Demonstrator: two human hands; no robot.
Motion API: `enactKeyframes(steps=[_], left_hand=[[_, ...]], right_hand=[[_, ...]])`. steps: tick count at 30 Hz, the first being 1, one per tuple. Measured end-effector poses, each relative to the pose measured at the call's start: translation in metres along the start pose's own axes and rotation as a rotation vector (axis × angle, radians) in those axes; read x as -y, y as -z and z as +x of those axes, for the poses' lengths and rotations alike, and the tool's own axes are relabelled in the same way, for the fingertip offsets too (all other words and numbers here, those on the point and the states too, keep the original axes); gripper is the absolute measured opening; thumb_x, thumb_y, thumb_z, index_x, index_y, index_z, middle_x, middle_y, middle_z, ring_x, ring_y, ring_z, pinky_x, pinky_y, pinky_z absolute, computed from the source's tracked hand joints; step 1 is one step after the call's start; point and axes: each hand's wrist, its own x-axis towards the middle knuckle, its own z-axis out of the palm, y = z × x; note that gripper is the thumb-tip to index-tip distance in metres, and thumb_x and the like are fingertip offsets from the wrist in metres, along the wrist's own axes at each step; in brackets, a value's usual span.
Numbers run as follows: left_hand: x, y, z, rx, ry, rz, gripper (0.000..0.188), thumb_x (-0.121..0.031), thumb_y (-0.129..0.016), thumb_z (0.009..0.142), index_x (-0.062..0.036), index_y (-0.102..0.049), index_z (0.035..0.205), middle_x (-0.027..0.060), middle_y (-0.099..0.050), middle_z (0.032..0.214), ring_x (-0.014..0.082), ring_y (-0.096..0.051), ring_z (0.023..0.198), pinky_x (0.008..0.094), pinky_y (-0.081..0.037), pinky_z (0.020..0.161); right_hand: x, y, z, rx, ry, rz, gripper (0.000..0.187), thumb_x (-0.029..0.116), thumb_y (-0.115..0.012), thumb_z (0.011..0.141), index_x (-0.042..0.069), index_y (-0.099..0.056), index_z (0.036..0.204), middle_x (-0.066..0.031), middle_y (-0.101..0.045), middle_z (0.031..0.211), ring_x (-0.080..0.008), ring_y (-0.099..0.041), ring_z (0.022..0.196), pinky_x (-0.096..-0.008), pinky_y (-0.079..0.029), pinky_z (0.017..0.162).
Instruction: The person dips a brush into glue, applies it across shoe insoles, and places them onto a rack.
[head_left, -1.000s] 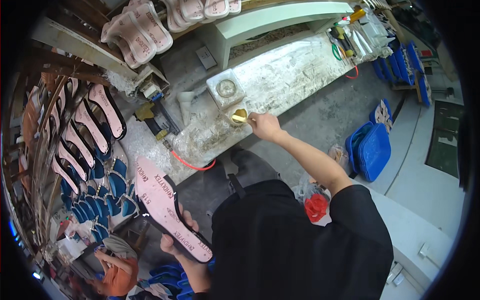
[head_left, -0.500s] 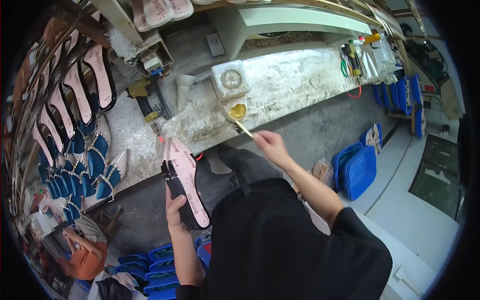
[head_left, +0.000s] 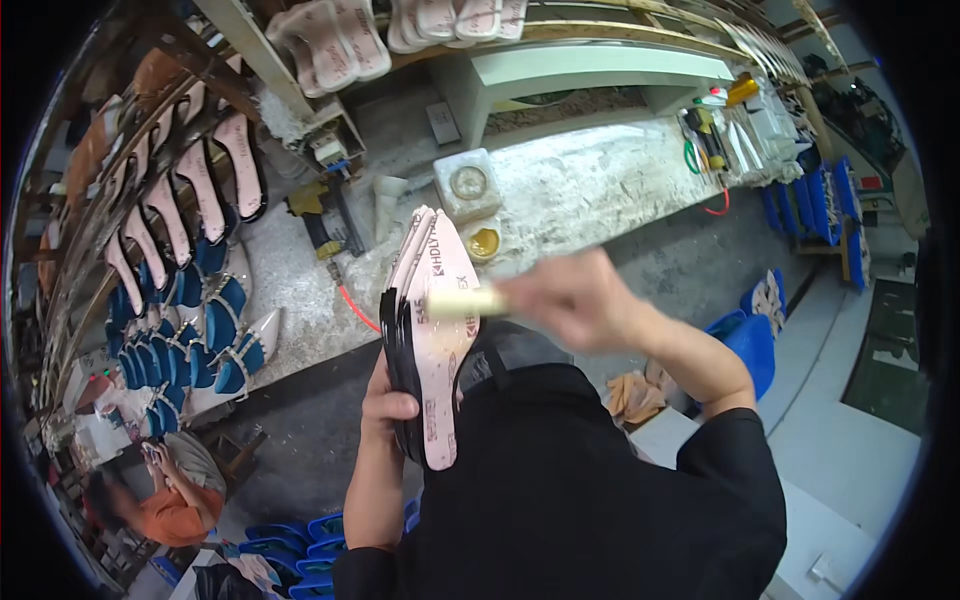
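Note:
My left hand [head_left: 388, 408] is closed around a stack of pink shoe insoles [head_left: 438, 375] with glossy black edges, heel end toward me and pointed toes toward the bench. The top insole carries dark printing and shows a wet-looking sheen mid-length. My right hand [head_left: 575, 300], smeared by motion, grips a pale brush [head_left: 460, 302] lying across the upper part of that insole. Its bristle end is too blurred to make out, and I cannot tell whether it touches. Beyond the stack, a small pot of yellow glue [head_left: 484, 242] stands on the bench beside a whitish square container [head_left: 467, 185].
On the worn workbench [head_left: 590, 165] lie a yellow-black air tool [head_left: 325, 225] with a red hose [head_left: 358, 308] and a pale cone [head_left: 389, 197]. Strapped blue shoes [head_left: 190, 345] and racked insoles [head_left: 200, 190] fill the left. A person in orange [head_left: 175, 510] sits lower left. Blue bins [head_left: 750, 350] stand right.
My right hand has brought the brush from the glue pot leftward and nearer, over the top insole. The stack in my left hand has moved up and right and stands more upright.

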Motion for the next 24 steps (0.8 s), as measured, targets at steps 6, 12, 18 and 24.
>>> enactKeyframes(steps=[6, 12, 18, 24], left_hand=[[-0.03, -0.025, -0.034, 0.062, -0.083, 0.091, 0.104, -0.009, -0.082, 0.05, 0.0119, -0.039, 0.143, 0.0297, -0.069, 0.108, 0.0384, -0.074, 0.082, 0.0472, -0.065, 0.073], [-0.032, -0.037, -0.07, 0.09, -0.274, 0.151, 0.102, -0.008, -0.078, 0.049, 0.0173, -0.042, 0.142, 0.0402, -0.061, 0.122, 0.0487, -0.07, 0.089, 0.0513, -0.062, 0.069], [-0.035, -0.044, -0.086, 0.155, -0.291, 0.104, 0.118, 0.0, -0.084, 0.046, 0.0153, -0.03, 0.15, 0.0347, -0.063, 0.123, 0.0429, -0.073, 0.094, 0.0491, -0.064, 0.071], [-0.026, -0.035, -0.123, 0.093, -0.274, 0.022, 0.117, -0.004, -0.085, 0.045, 0.0156, -0.033, 0.148, 0.0347, -0.06, 0.129, 0.0443, -0.071, 0.098, 0.0486, -0.063, 0.07]], right_hand=[[0.007, 0.005, 0.031, -0.135, 0.217, -0.071, 0.035, 0.0, -0.075, 0.081, 0.007, -0.077, 0.115, -0.0048, -0.061, 0.067, -0.0193, -0.06, 0.052, -0.033, -0.045, 0.046], [0.039, -0.001, 0.04, -0.109, 0.392, -0.044, 0.033, 0.0, -0.074, 0.08, 0.006, -0.077, 0.113, -0.0089, -0.064, 0.068, -0.019, -0.061, 0.052, -0.0297, -0.046, 0.046], [0.058, -0.003, 0.046, -0.096, 0.328, -0.204, 0.035, -0.001, -0.069, 0.083, 0.005, -0.077, 0.116, -0.0059, -0.067, 0.069, -0.0164, -0.062, 0.055, -0.0281, -0.05, 0.052], [0.069, 0.0, 0.043, -0.097, 0.308, 0.289, 0.022, 0.002, -0.066, 0.093, 0.0, -0.077, 0.112, -0.0113, -0.072, 0.073, -0.0128, -0.065, 0.06, -0.0274, -0.049, 0.055]])
